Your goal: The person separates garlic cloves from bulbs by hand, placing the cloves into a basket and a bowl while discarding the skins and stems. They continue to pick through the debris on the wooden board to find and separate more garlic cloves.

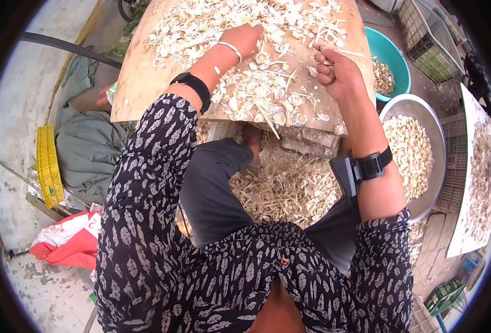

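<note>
The left hand point(244, 39) lies spread, palm down, in the garlic scraps point(256, 89) on the table point(140, 83). The right hand point(334, 69) is curled shut, pinching a thin stem point(342, 53); a metal bowl point(423, 114) sits just right of it.

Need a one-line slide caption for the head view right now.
Left hand rests among garlic scraps on the wooden board; right hand pinches a small piece above it, beside a metal basin of cloves.

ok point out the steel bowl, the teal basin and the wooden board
steel bowl point(441, 123), head view, on its bare right rim
teal basin point(387, 51), head view, on its inner wall
wooden board point(140, 83), head view, on a bare patch near its left edge
</note>
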Demonstrator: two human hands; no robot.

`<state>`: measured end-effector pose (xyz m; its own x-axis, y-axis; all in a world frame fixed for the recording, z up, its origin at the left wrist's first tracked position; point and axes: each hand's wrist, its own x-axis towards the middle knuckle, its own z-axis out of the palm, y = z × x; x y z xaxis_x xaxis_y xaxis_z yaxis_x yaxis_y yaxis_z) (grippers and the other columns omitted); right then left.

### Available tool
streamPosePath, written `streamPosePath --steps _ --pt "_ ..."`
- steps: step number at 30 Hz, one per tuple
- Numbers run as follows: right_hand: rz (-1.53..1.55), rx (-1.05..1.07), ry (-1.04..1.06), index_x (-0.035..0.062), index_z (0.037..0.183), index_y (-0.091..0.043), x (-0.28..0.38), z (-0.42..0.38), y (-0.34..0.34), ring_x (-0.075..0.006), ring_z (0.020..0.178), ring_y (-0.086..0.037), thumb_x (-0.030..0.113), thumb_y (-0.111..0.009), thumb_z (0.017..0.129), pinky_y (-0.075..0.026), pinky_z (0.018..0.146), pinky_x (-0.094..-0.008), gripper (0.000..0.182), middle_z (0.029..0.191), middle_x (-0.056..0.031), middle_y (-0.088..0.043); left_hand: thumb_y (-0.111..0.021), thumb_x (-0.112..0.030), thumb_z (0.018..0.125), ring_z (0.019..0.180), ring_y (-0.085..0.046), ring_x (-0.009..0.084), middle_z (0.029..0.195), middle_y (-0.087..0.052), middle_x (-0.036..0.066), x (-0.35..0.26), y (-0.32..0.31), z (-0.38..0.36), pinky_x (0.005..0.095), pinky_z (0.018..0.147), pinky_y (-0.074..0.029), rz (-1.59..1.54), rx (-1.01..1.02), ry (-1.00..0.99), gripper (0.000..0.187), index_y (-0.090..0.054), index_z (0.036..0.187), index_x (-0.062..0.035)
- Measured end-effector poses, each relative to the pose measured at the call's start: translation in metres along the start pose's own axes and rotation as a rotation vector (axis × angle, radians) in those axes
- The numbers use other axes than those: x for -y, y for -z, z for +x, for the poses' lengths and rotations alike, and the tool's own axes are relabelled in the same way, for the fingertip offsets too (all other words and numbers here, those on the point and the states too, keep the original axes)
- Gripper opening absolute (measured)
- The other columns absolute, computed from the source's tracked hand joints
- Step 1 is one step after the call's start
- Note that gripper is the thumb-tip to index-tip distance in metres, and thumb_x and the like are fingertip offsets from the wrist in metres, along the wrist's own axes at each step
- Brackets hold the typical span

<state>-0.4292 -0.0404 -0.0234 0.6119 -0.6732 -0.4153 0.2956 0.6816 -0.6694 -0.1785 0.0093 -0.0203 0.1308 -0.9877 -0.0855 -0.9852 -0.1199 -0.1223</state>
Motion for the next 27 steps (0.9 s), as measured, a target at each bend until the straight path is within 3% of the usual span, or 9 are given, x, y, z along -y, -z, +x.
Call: streamPosePath --steps 4,8,10,11,12,17,20,23,27 --pt "0.012 -0.026 -0.008 -0.0018 0.107 -0.056 -0.003 -0.003 0.006 -0.0064 0.055 -0.034 0.01 -0.047 0.093 -0.027 0.042 -0.0191 0.02 0.07 0.0 -0.048 -0.065 -0.022 0.079 0.092 -0.06 0.0314 0.095 -0.063 0.013 0.004 0.002 0.002 0.0417 0.076 -0.047 0.011 0.102 -0.065 0.027 -0.056 0.104 -0.0135" --pt "0.039 -0.056 0.004 -0.0024 0.106 -0.057 -0.004 0.001 0.013 -0.0062 0.054 -0.034 0.01 -0.047 0.093 -0.026 0.041 -0.019 0.02 0.07 0.0001 -0.048 -0.063 -0.027 0.081 0.077 -0.064 0.026 0.081 -0.065 0.009 0.014 -0.006 0.003 0.0394 0.069 -0.048 -0.095 -0.176 -0.105 0.024 -0.059 0.102 -0.0154" --pt "-0.023 -0.02 0.041 -0.002 0.105 -0.057 -0.004 0.002 0.012 -0.0058 0.052 -0.033 0.01 -0.048 0.093 -0.026 0.041 -0.0192 0.02 0.07 0.0005 -0.048 -0.064 -0.025 0.078 0.068 -0.063 0.0171 0.085 -0.066 0.009 0.009 0.009 0.0 0.0326 0.061 -0.049 -0.558 -0.176 0.055 0.035 -0.058 0.112 -0.015" --pt "-0.022 -0.015 0.047 -0.002 0.105 -0.057 -0.005 0.001 0.01 -0.0058 0.052 -0.033 0.01 -0.048 0.093 -0.026 0.041 -0.0192 0.02 0.07 0.0005 -0.048 -0.061 -0.021 0.084 0.054 -0.051 0.0086 0.079 -0.063 0.008 -0.002 0.014 -0.006 0.0245 0.048 -0.041 -1.001 -0.14 0.172 0.029 -0.059 0.111 -0.0108" --pt "-0.06 -0.017 0.034 -0.0013 0.106 -0.056 -0.005 0.0 0.006 -0.0056 0.051 -0.033 0.01 -0.048 0.092 -0.025 0.041 -0.0193 0.02 0.069 0.0007 -0.048 -0.061 -0.021 0.084 0.054 -0.051 0.0086 0.079 -0.063 0.008 -0.011 0.022 -0.014 0.0245 0.048 -0.041 -0.994 -0.157 0.163 0.029 -0.059 0.111 -0.0108" --pt "-0.096 -0.01 0.029 0.0015 0.104 -0.059 -0.005 -0.001 -0.006 -0.0053 0.049 -0.034 0.01 -0.047 0.092 -0.025 0.04 -0.019 0.019 0.069 0.0014 -0.049 -0.043 -0.03 0.099 0.051 -0.033 0.0047 0.078 -0.053 0.007 -0.061 0.047 -0.061 0.0181 0.045 -0.03 -2.086 0.064 0.143 0.031 -0.045 0.118 -0.0054" --pt "-0.165 0.003 0.046 0.0009 0.104 -0.059 -0.011 -0.001 -0.013 -0.0052 0.049 -0.034 0.011 -0.049 0.091 -0.025 0.041 -0.0193 0.02 0.069 0.0013 -0.049 -0.039 -0.029 0.1 0.052 -0.033 0.0051 0.077 -0.052 0.008 -0.102 0.079 -0.122 0.0178 0.047 -0.03 -2.136 -0.163 -0.061 0.027 -0.042 0.115 -0.0065" --pt "-0.497 0.06 0.17 0.0022 0.1 -0.062 -0.028 -0.003 -0.03 -0.0036 0.047 -0.031 0.02 -0.053 0.091 -0.023 0.041 -0.0183 0.022 0.062 0.0062 -0.046 -0.04 -0.03 0.099 0.052 -0.036 0.0088 0.073 -0.053 0.01 -0.142 0.109 -0.21 0.0206 0.047 -0.032 -1.766 -0.552 -0.285 0.024 -0.04 0.111 -0.0093" --pt "-1.064 0.139 0.462 0.005 0.089 -0.067 -0.074 0.0 -0.057 -0.0058 0.049 -0.042 0.028 -0.058 0.089 -0.036 0.047 -0.0222 0.025 0.057 0.0034 -0.052 -0.043 -0.023 0.098 0.055 -0.052 0.0207 0.078 -0.057 0.019 -0.166 0.136 -0.293 0.0252 0.053 -0.045 -1.597 -0.826 -0.58 0.025 -0.04 0.111 -0.0018"
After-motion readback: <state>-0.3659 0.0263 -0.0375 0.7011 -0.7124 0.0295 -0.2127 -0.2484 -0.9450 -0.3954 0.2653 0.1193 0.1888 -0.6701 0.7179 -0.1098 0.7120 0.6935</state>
